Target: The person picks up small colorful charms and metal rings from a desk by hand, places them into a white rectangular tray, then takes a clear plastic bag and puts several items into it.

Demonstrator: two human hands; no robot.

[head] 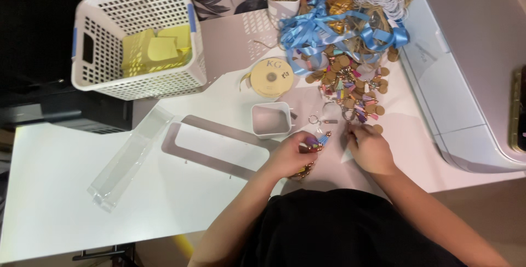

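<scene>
We sort small tassel charms at a white surface [66, 201].

Going left to right: a white basket [137, 37] with yellow notes sits far left, a clear tray [123, 163] lies near it, then a ribbon spool [272, 77] and a small white cup [270, 119]. Our left hand [290, 154] is clenched on a tassel bunch [318, 142], just near the cup. Our right hand [370, 147] presses fingertips into the near edge of the charm pile [350, 86]; whether it grips anything we cannot tell. Blue ribbons [329, 31] lie beyond.
</scene>
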